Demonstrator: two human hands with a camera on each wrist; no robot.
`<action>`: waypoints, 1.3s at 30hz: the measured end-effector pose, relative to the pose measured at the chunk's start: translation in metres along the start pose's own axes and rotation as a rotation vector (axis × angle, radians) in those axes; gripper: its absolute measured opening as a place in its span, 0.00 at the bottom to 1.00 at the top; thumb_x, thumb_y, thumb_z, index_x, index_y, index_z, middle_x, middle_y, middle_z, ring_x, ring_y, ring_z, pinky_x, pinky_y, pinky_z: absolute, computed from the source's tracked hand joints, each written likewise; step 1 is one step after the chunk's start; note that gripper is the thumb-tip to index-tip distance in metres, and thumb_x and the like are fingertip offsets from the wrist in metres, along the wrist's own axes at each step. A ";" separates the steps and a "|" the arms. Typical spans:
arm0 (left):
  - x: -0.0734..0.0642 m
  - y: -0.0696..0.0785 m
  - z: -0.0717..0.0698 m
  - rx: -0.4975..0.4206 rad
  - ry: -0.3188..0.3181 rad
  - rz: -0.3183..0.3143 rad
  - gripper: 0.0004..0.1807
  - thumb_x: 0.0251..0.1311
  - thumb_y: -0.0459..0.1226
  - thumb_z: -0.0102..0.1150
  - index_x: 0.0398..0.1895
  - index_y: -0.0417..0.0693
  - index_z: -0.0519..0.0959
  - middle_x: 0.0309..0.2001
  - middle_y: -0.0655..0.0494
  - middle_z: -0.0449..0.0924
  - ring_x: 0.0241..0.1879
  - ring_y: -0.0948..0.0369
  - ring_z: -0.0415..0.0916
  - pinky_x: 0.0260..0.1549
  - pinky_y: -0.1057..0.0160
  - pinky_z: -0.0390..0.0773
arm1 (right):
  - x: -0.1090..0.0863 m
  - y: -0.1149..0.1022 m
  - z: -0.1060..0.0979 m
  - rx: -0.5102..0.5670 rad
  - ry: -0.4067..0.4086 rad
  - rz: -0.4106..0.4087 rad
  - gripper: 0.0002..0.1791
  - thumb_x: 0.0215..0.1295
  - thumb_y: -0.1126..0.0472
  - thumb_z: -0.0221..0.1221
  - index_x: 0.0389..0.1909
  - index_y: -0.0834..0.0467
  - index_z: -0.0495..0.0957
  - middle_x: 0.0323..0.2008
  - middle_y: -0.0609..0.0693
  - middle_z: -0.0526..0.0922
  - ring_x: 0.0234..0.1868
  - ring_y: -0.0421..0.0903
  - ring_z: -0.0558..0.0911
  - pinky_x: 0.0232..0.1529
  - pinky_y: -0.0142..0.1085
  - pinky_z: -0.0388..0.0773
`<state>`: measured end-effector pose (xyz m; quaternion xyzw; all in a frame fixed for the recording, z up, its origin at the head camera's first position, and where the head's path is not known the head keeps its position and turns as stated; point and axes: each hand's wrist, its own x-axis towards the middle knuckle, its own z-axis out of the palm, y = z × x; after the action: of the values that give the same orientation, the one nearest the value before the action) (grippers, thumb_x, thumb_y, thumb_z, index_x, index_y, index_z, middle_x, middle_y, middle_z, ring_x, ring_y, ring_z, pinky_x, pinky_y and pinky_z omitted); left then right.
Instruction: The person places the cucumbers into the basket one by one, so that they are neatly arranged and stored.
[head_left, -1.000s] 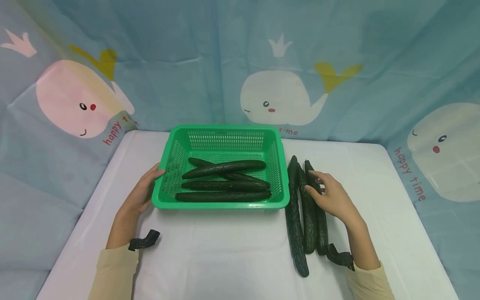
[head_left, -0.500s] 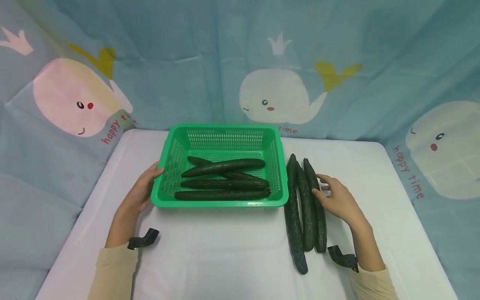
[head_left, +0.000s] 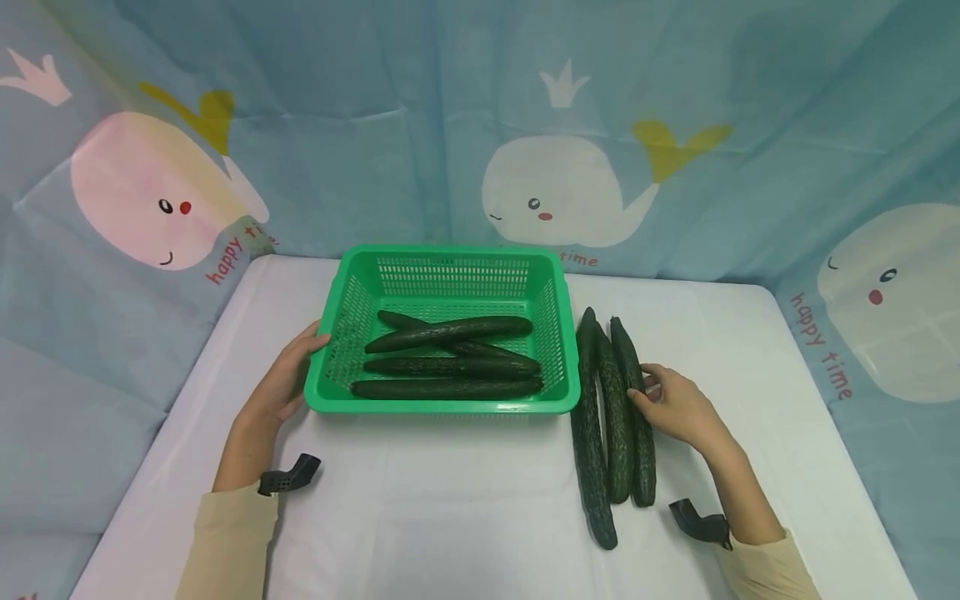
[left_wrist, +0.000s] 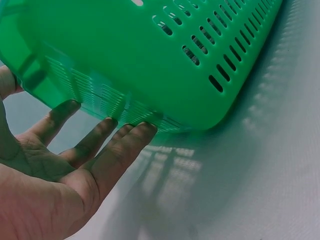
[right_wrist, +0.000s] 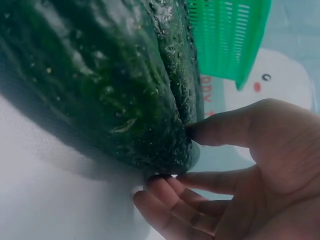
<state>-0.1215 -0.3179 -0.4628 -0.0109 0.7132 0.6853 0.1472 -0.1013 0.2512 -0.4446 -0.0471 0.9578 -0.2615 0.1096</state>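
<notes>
My left hand (head_left: 288, 375) holds the left side of a green plastic basket (head_left: 442, 407), thumb over the rim and fingertips against the outer wall, as the left wrist view shows (left_wrist: 75, 170). Inside lie several dark green cucumbers (head_left: 450, 389), one crossing over another. To the right of the basket, three more cucumbers lie side by side, pointing away from me. My right hand (head_left: 678, 404) pinches the rightmost cucumber (head_left: 643, 467) near its middle. In the right wrist view, the thumb presses on top of this cucumber (right_wrist: 100, 90) and the fingers sit low along its outer side.
The left loose cucumber (head_left: 592, 450) lies right along the basket's side, with the middle cucumber (head_left: 617, 433) beside it. A white cloth (head_left: 450, 517) covers the table. Behind and at both sides hangs a blue curtain (head_left: 420, 167) with whale prints.
My right hand has drawn back rightward and toward me, from over the middle and right cucumbers to the right one, and closed in on it. The left hand and basket stay in place.
</notes>
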 end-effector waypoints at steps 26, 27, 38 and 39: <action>0.002 -0.001 0.001 0.009 0.004 -0.016 0.39 0.82 0.55 0.41 0.88 0.53 0.45 0.66 0.62 0.72 0.58 0.72 0.81 0.54 0.68 0.87 | -0.001 0.001 -0.019 -0.121 -0.086 0.077 0.34 0.67 0.57 0.65 0.68 0.73 0.72 0.54 0.74 0.84 0.46 0.67 0.88 0.36 0.55 0.86; 0.002 -0.001 0.001 0.007 0.001 -0.016 0.39 0.82 0.55 0.41 0.88 0.52 0.45 0.65 0.64 0.73 0.58 0.72 0.81 0.54 0.68 0.87 | -0.001 0.002 -0.019 -0.126 -0.087 0.076 0.34 0.68 0.57 0.65 0.68 0.74 0.72 0.54 0.74 0.84 0.46 0.67 0.88 0.37 0.56 0.86; 0.001 0.001 0.001 0.003 -0.004 -0.018 0.39 0.82 0.55 0.41 0.88 0.53 0.45 0.64 0.65 0.72 0.57 0.71 0.82 0.54 0.68 0.87 | -0.003 0.011 -0.018 0.014 -0.160 0.065 0.35 0.76 0.54 0.60 0.70 0.79 0.67 0.58 0.77 0.79 0.58 0.74 0.82 0.48 0.61 0.87; 0.001 0.001 0.001 0.002 -0.002 -0.019 0.39 0.82 0.55 0.41 0.88 0.53 0.45 0.64 0.65 0.72 0.57 0.71 0.82 0.54 0.67 0.87 | -0.003 0.011 -0.018 0.028 -0.160 0.063 0.34 0.77 0.55 0.60 0.70 0.78 0.67 0.58 0.77 0.79 0.58 0.74 0.81 0.48 0.61 0.87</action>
<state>-0.1222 -0.3169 -0.4615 -0.0167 0.7134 0.6833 0.1544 -0.1026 0.2698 -0.4346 -0.0362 0.9433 -0.2665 0.1946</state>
